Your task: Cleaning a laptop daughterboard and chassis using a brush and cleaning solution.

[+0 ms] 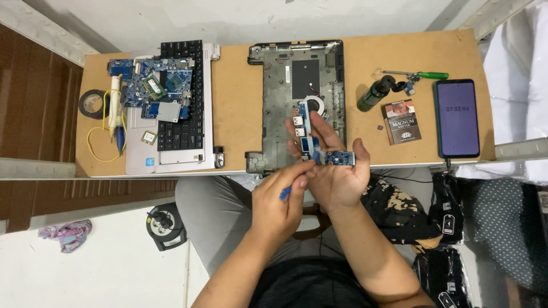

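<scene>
At the table's near edge, the right hand grips a small blue board between thumb and fingers, just over the near end of the open laptop base. The left hand, fingers curled tight, holds a blue tool whose tip meets the board's left end. Far left lie a motherboard on a keyboard; right, a bottle, screwdriver, box and phone.

Wooden tabletop, white floor, brown door

Two hands, one phone, one screwdriver, one tape roll
</scene>
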